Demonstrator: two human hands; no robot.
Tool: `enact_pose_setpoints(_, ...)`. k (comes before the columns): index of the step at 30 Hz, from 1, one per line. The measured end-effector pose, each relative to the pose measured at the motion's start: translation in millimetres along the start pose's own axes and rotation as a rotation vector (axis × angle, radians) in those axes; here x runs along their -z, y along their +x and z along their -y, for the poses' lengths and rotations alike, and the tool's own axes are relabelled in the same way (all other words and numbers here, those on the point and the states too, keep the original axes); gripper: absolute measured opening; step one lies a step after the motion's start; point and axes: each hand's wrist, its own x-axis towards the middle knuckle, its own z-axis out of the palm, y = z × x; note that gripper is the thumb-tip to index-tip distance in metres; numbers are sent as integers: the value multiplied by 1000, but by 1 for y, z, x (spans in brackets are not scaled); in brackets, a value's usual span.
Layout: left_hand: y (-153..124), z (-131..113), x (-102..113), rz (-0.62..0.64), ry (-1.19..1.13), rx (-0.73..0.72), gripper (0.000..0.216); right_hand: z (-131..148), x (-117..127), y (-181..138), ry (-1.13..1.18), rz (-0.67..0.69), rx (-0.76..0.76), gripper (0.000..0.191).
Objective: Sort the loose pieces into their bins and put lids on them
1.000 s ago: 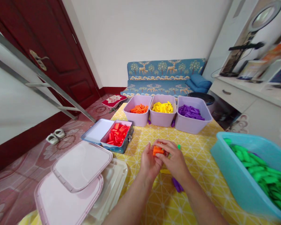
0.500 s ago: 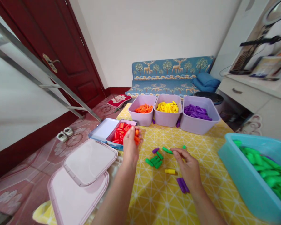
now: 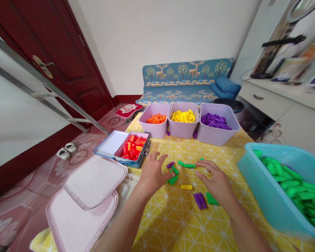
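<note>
Resting flat on the yellow tablecloth (image 3: 173, 224), both hands are empty now. Half a sec ago the left hand (image 3: 153, 171) was up by the red tin (image 3: 132, 149) w/ a bunch of orange-red pieces pinched in it; now those are gone from the hand, so they prob. went in w/ the red pieces (image 3: 132, 146). That lot looks done. Left hand fingers are spread open, palm down, touching the green pieces (image 3: 173, 179) & just beside a small purple piece (image 3: 170, 164). Right hand (image 3: 216, 180) is also open w/ fingers spread, holding nothing, near a yellow piece (image 3: 186, 187), two purple pieces (image 3: 200, 200) & one more green piece (image 3: 212, 199). Far back sit 3 tubs: orange tub (image 3: 154, 122), yellow tub (image 3: 183, 120), purple tub (image 3: 216, 124). Big blue bin (image 3: 254, 182) on the right has lots of green ones. Loose bits left on the cloth are green, purple, yellow.
</note>
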Motion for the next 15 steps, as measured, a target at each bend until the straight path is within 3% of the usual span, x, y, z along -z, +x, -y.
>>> enact_pose_setpoints(2, -21, -21, -18, 114, 36, -4, 82, -6, -2, 2, -84, 88, 22, 35)
enact_pose_setpoints(4, -34, -36, -36, 168, 79, 6, 82, -7, -7, 6, -178, 153, 50, 47)
enact_pose_setpoints(7, -40, -44, -58, 113, 128, 24, 61, -4, -19, 17, -297, 202, 86, 55)
enact_pose_setpoints(10, -31, -39, -74, 13, 153, 28, 38, 1, -35, 26, -324, 243, 126, 50)
enact_pose_setpoints(15, -11, -27, -84, -17, 153, -4, 21, -1, -55, 29, -126, 189, 70, 37)
